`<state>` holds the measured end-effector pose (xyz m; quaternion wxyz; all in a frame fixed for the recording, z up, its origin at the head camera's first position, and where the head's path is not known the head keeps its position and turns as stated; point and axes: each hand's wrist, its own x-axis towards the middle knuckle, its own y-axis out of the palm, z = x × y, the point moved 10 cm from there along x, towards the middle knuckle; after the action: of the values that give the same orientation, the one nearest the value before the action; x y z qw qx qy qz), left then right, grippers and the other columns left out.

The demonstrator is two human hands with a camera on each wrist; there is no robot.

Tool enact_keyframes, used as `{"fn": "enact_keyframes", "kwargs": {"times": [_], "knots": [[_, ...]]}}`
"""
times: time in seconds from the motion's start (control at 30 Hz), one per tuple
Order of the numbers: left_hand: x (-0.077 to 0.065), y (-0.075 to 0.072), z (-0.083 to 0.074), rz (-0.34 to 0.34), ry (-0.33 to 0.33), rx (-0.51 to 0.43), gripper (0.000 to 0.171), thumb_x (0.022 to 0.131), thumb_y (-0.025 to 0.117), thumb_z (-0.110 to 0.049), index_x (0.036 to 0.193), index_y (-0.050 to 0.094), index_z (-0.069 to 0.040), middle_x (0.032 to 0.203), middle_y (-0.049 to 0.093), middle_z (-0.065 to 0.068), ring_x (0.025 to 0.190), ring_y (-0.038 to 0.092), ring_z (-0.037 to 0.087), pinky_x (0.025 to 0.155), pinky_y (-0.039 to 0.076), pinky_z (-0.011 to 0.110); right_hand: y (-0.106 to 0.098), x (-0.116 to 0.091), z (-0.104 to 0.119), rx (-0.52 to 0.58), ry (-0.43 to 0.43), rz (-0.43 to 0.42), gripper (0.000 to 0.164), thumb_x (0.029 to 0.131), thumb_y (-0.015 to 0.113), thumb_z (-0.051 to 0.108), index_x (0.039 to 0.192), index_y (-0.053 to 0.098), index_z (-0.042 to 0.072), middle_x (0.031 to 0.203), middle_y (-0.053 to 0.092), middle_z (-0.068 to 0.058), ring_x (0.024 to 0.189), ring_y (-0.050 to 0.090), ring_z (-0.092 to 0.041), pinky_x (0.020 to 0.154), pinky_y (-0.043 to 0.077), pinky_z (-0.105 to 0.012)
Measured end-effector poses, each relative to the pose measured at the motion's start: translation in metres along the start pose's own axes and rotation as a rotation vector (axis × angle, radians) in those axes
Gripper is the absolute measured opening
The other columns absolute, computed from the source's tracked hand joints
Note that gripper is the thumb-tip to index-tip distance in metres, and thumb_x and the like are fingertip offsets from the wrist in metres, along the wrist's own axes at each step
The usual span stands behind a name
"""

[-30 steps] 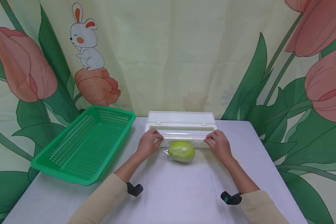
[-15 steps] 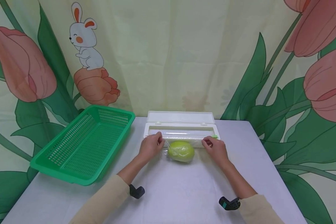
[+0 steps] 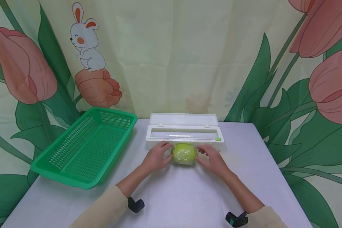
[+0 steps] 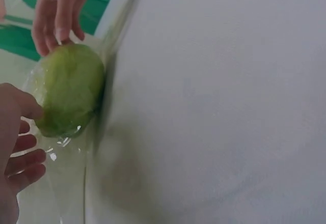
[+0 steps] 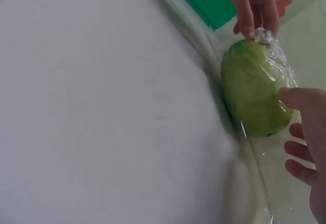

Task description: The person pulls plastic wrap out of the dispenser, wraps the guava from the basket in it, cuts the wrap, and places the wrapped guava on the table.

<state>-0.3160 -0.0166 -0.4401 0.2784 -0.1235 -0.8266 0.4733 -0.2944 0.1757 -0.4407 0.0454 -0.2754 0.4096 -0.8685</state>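
A green mango (image 3: 184, 154) with cling film (image 5: 275, 56) over it lies in front of a white cling film dispenser (image 3: 185, 143). Its lid is up and the film roll (image 3: 185, 135) shows inside. My left hand (image 3: 157, 156) is at the mango's left end, thumb and fingers relaxed and spread apart. On the other end is my right hand (image 3: 212, 160), its thumb against the wrapped side in the right wrist view and its other fingers loosely bent. Bunched film shows by the left fingertips in that view. Clear film stretches between the mango and the dispenser.
To the left stands a green plastic basket (image 3: 85, 148) with slotted walls. A white cloth (image 3: 185, 196) covers the table. A green slide cutter (image 3: 218, 139) sits at the right of the dispenser. Behind hangs a curtain (image 3: 174, 57) printed with tulips and a rabbit.
Both hands have let go of the film at the dispenser's front edge and come down and inward to the mango's two ends. The green cutter, hidden at first, now shows. The mango stays in place.
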Motion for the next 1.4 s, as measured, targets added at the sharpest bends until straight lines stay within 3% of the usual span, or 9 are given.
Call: {"fn": "enact_keyframes", "kwargs": {"times": [0.1,0.27,0.43,0.77,1.03,1.23,1.4], "knots": [[-0.002,0.008,-0.004,0.047,0.014,-0.001,0.047,0.085,0.071,-0.024,0.128,0.059,-0.013,0.125,0.059,0.001,0.114,0.059,0.018,0.095,0.053,0.033,0.01,-0.001,0.005,-0.004,-0.003,0.04,0.059,0.073,0.084,0.021,0.125,0.059,0.009,0.108,0.06,-0.008,0.093,0.062,-0.024,0.078,0.056,-0.039],[-0.004,0.026,-0.003,0.15,-0.024,0.054,0.073,0.082,0.074,-0.044,0.142,0.045,-0.014,0.139,0.048,0.001,0.126,0.051,0.018,0.103,0.048,0.034,0.023,0.0,0.001,-0.115,0.082,0.105,0.084,0.065,0.089,0.031,0.137,0.049,0.014,0.117,0.053,-0.004,0.097,0.059,-0.02,0.08,0.055,-0.037],[-0.002,0.036,-0.005,0.159,-0.018,0.1,0.087,0.074,0.08,-0.048,0.143,0.041,-0.013,0.141,0.045,0.004,0.124,0.053,0.02,0.101,0.049,0.036,0.033,0.001,-0.004,-0.206,0.162,0.128,0.088,0.065,0.09,0.031,0.139,0.045,0.018,0.119,0.05,-0.005,0.101,0.056,-0.02,0.085,0.054,-0.039],[-0.002,0.029,-0.017,0.058,0.047,-0.03,0.075,0.068,0.089,-0.021,0.13,0.047,-0.009,0.128,0.048,0.008,0.114,0.056,0.022,0.1,0.05,0.036,0.037,-0.002,0.007,-0.132,0.192,0.092,0.09,0.059,0.093,0.026,0.133,0.046,0.008,0.116,0.047,-0.011,0.102,0.056,-0.025,0.091,0.053,-0.042],[-0.009,0.035,-0.012,0.156,-0.009,-0.139,0.076,0.071,0.087,-0.025,0.133,0.044,-0.013,0.13,0.05,0.008,0.121,0.052,0.023,0.105,0.046,0.039,0.035,-0.011,0.011,-0.03,0.196,0.126,0.087,0.061,0.092,0.028,0.134,0.048,0.011,0.127,0.044,-0.013,0.11,0.055,-0.027,0.092,0.052,-0.045],[-0.016,0.023,-0.019,0.148,0.014,-0.211,0.075,0.071,0.086,-0.028,0.134,0.048,-0.009,0.132,0.055,0.007,0.126,0.049,0.024,0.107,0.043,0.041,0.03,-0.017,0.016,0.059,0.233,0.178,0.084,0.063,0.09,0.032,0.134,0.047,0.017,0.13,0.049,-0.006,0.103,0.053,-0.017,0.084,0.052,-0.033],[-0.021,0.016,-0.023,0.157,0.019,-0.279,0.074,0.073,0.085,-0.029,0.134,0.047,-0.013,0.132,0.055,0.003,0.125,0.051,0.021,0.106,0.045,0.041,0.024,-0.02,0.025,0.056,0.229,0.193,0.085,0.065,0.089,0.036,0.136,0.047,0.017,0.127,0.057,0.0,0.108,0.052,-0.016,0.088,0.05,-0.038]]}}
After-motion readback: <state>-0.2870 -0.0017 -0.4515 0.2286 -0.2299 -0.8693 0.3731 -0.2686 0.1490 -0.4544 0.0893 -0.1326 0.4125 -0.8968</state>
